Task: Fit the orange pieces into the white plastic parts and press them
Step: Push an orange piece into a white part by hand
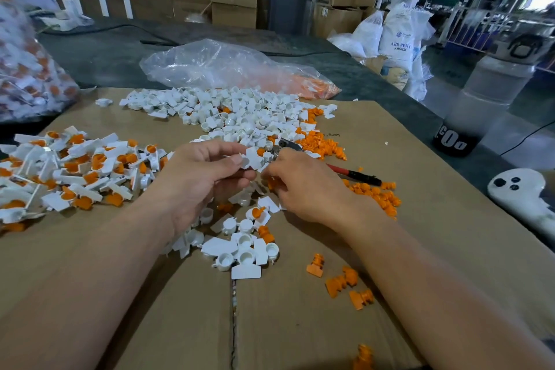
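My left hand [199, 173] pinches a white plastic part [251, 158] between thumb and fingers, held just above the cardboard. My right hand [303, 186] is right beside it with fingers curled; a bit of an orange piece [272, 182] shows under its fingertips. Loose white parts [240, 117] are heaped behind the hands and several more [240, 245] lie in front. Orange pieces [322, 146] are scattered at the right of the heap, and a few [345, 281] lie near my right forearm. A pile of fitted white-and-orange parts [72, 171] lies at the left.
The cardboard sheet [300, 324] covers the dark table. Red-handled pliers [354, 173] lie behind my right hand. A clear bag with orange pieces [228, 66] lies at the back, a full bag [27, 69] at far left. A white controller [519, 189] sits at the right edge.
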